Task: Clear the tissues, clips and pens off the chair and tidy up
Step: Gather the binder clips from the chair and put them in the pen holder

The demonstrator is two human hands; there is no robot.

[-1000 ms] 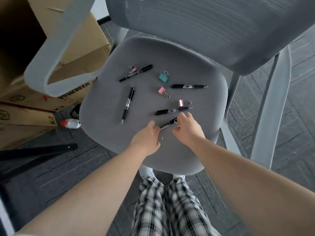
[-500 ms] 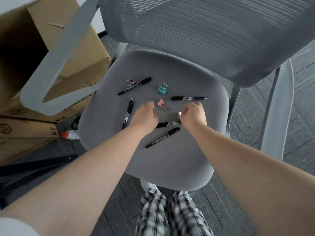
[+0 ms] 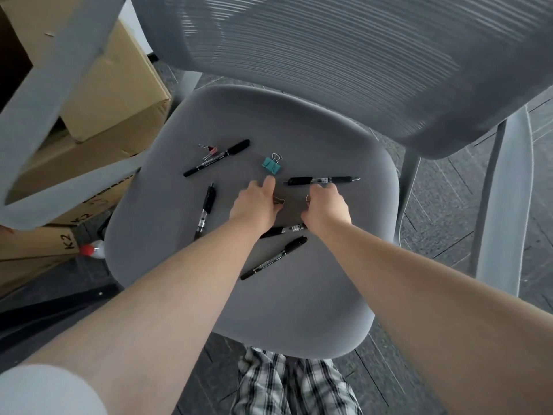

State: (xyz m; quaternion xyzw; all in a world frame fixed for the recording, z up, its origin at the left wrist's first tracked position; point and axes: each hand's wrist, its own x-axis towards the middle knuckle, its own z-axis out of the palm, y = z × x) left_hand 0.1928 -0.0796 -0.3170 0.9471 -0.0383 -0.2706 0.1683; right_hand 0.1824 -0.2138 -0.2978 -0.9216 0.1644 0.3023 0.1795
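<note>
On the grey chair seat lie several black pens: a marker at the back left, a pen on the left, a pen at the back right, a pen half under my wrists, and a marker nearest me. A teal binder clip and a small red clip rest further back. My left hand is closed over a pink clip, only its wire handle showing. My right hand is closed over another clip, its wire loop poking out. No tissues are in view.
The mesh backrest leans over the seat's far side. Grey armrests stand at the left and right. Cardboard boxes are stacked on the left, with a red-capped bottle on the floor below them.
Both hands moved from the seat's front, away from the near marker, toward the middle. Each now covers one of the two pink clips.
</note>
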